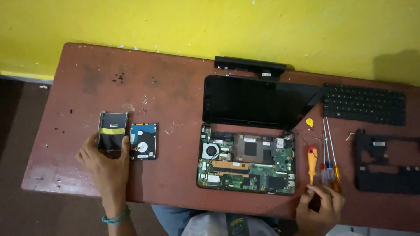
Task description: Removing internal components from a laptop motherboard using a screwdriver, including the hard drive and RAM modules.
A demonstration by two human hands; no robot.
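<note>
The left hand [106,158] is closing its grip on the drive caddy [112,131], lying on the desk [175,105] well left of the opened laptop [247,164]. The right hand [321,205] is pinching the screwdrivers [328,168] just right of it.

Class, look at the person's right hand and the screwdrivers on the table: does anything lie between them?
Nothing visible does. The right hand already rests at the handles of the screwdrivers, beside the opened laptop.

The left hand [106,158] reaches out flat from the near table edge [65,190], fingers spread and curled a little. The right hand [321,203] is bent at that edge, fingers curled in.
</note>
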